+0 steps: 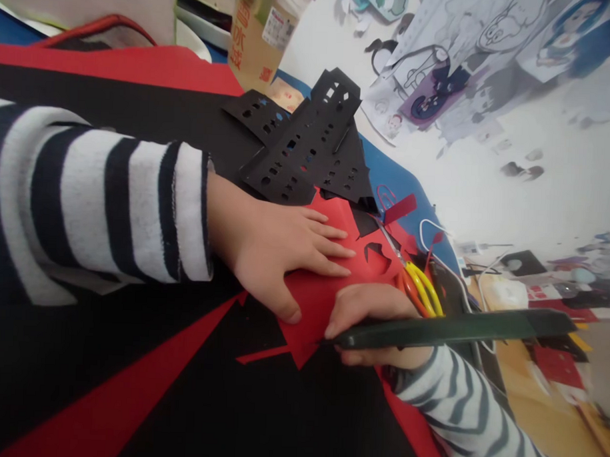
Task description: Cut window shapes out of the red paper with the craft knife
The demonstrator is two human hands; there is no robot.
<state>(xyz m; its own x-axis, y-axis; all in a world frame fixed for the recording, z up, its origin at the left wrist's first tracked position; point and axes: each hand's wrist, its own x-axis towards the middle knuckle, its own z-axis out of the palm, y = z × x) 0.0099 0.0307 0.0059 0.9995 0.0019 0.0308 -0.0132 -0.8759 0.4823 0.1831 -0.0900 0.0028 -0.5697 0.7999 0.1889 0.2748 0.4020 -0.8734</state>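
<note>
My left hand (279, 244) lies flat on a piece of red paper (312, 309), fingers spread, pressing it against the black sheet below. In my right hand (372, 314) is a long dark green pen-like tool (451, 330), gripped near its tip. That tip is at the paper's lower edge; whether it is a pen or a slim cutter I cannot tell. The red paper has a cut-out hole near its right end. Scissors (423, 286) with yellow and orange handles lie just beyond my right hand.
A black folded paper piece (308, 142) with small punched shapes stands behind my left hand. Beyond it is a drink cup (264, 37). Red paper scraps (400, 208) and a white cable (445, 230) lie toward the right. Drawings (420, 72) hang on the wall.
</note>
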